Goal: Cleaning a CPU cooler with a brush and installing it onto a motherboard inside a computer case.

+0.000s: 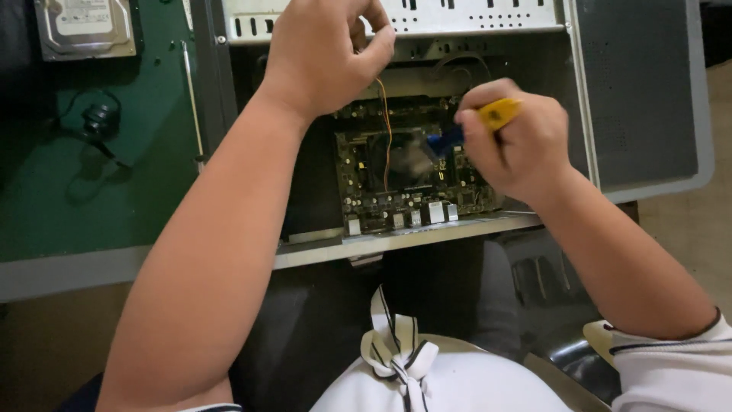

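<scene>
The blue tool tip (442,142) is motion-blurred; the hard drive (84,27) is edge-cropped.

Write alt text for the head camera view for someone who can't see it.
A person's right hand holds a yellow-and-blue tool over the circuit board inside an open computer case, while the left hand pinches thin orange wires above it. A hard drive lies on the green mat.

A hard drive (85,27) lies on a green mat (46,206).

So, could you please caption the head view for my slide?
Left hand lifts orange wires; right hand holds yellow-handled tool over motherboard.
</scene>
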